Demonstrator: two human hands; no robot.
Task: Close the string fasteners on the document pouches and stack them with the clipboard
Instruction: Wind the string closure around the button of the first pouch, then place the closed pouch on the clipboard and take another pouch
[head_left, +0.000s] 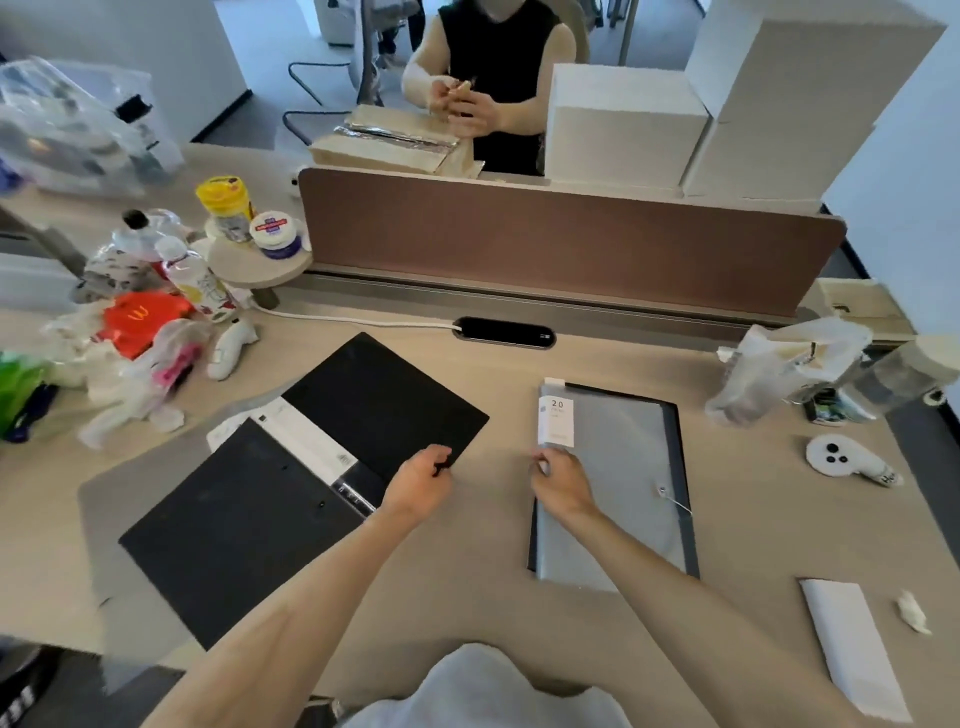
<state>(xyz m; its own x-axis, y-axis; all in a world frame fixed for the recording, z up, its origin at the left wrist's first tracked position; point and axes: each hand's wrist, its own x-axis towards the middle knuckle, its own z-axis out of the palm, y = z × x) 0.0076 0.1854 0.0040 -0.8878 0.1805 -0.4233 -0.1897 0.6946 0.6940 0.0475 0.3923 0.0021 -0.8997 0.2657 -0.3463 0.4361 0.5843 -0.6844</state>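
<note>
A black clipboard folder (291, 483) lies open on the desk at left, with white paper (306, 441) under its flap. My left hand (415, 486) pinches the near corner of the raised black flap (384, 400). To the right lies a grey document pouch (618, 488) on top of a dark one, its string fastener button (662, 489) showing a loose string trailing right. My right hand (561, 480) rests on the pouch's left edge, fingers pinched just below a white label (557, 421).
Plastic bags and bottles (145, 332) crowd the left side. A brown divider (566, 244) runs across the back, with a person seated behind it. A white controller (841, 460), a plastic bag (779, 369), folded paper (852, 649) and a crumpled tissue (914, 613) lie on the right.
</note>
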